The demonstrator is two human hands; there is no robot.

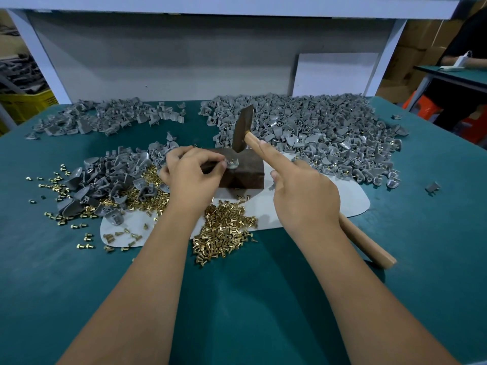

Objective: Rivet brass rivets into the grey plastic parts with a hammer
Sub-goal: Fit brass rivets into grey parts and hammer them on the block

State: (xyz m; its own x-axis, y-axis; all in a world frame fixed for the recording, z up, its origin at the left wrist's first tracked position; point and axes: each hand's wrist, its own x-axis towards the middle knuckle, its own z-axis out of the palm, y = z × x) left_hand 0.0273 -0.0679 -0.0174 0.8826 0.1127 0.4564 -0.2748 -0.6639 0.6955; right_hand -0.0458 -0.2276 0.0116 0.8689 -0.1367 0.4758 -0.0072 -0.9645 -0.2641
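Observation:
A dark metal block stands at the table's middle on a pale mat. On its top lies a grey plastic part with a brass rivet standing in it. My left hand pinches that part at its left edge. My right hand grips the wooden handle of a hammer, index finger stretched along the handle. The hammer's dark head hangs just above the block, a little behind the part. Loose brass rivets lie heaped in front of the block.
A big pile of grey parts with rivets fills the back right. Further grey parts lie at the back left and near left, mixed with rivets. The green table ends at a white back panel. Someone's arm shows at far right.

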